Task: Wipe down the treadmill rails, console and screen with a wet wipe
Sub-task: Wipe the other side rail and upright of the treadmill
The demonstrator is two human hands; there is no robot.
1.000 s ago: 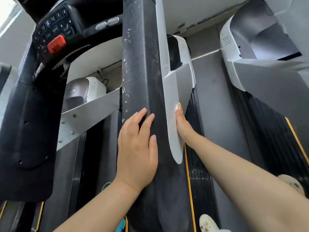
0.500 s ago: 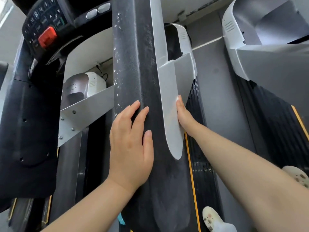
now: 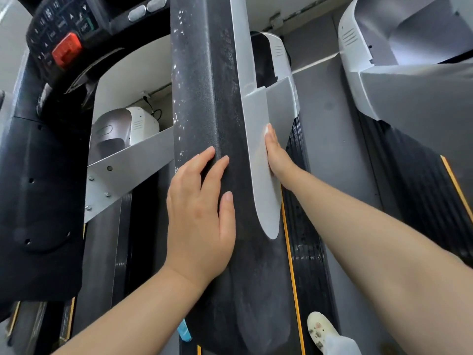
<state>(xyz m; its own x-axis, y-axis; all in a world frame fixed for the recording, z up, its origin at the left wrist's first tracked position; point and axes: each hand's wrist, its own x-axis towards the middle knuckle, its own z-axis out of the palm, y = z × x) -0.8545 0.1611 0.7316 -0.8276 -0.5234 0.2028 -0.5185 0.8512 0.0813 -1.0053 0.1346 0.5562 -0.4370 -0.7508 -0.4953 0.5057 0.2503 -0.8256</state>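
The treadmill's black padded rail [image 3: 204, 85] runs up the middle of the head view, speckled with white spots, with a silver trim strip [image 3: 261, 196] along its right side. My left hand [image 3: 199, 213] rests flat on top of the black rail, fingers straight. My right hand [image 3: 277, 157] presses against the right face of the silver trim, fingers pointing forward. A small white bit shows at its fingertips; I cannot tell whether it is the wipe. The console [image 3: 61, 24] with its red stop button [image 3: 67, 48] is at the upper left.
A silver bracket [image 3: 128, 170] crosses under the rail on the left. The black belt [image 3: 304, 239] with a yellow edge line lies on the right, with a pale shoe [image 3: 320, 329] on it. A neighbouring treadmill [image 3: 409, 98] fills the right side.
Both hands have slid a little forward along the rail, the left on the black top, the right on the silver trim. The view has shifted slightly.
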